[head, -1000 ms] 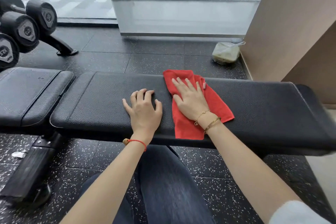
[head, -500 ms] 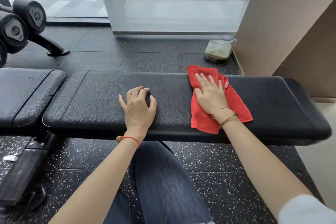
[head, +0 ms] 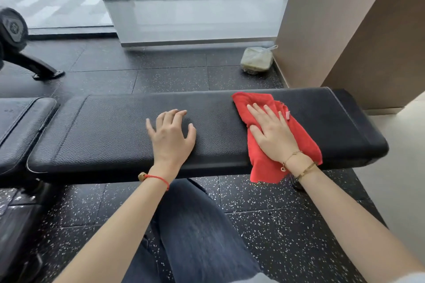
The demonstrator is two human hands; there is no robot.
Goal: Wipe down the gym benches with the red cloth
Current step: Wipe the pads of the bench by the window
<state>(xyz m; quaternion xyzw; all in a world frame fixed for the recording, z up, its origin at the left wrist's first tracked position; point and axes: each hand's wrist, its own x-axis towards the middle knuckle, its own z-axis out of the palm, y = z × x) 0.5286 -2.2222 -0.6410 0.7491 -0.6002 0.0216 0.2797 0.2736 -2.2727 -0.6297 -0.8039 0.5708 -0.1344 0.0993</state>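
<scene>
Nearest the camera, a knee in dark jeans [head: 197, 234] rises between the two bare forearms over the black speckled floor [head: 271, 232]. The left hand [head: 171, 136] rests on the long black bench pad [head: 115, 131], fingers spread and slightly bent, gripping nothing; a red string bracelet [head: 158, 179] circles its wrist. The right hand [head: 271, 135] lies flat with straight fingers on the red cloth [head: 259, 167], pressing it onto the pad toward its right end. The cloth's near edge hangs over the front of the pad, and its far edge reaches the back rim. Gold bracelets [head: 299, 167] sit on the right wrist. To the left, a second black pad [head: 20, 122] adjoins the first. Beyond the bench, a small bagged bundle [head: 256, 60] sits on the floor by the beige wall [head: 322, 18], and a dumbbell [head: 12, 25] shows at the far left.
</scene>
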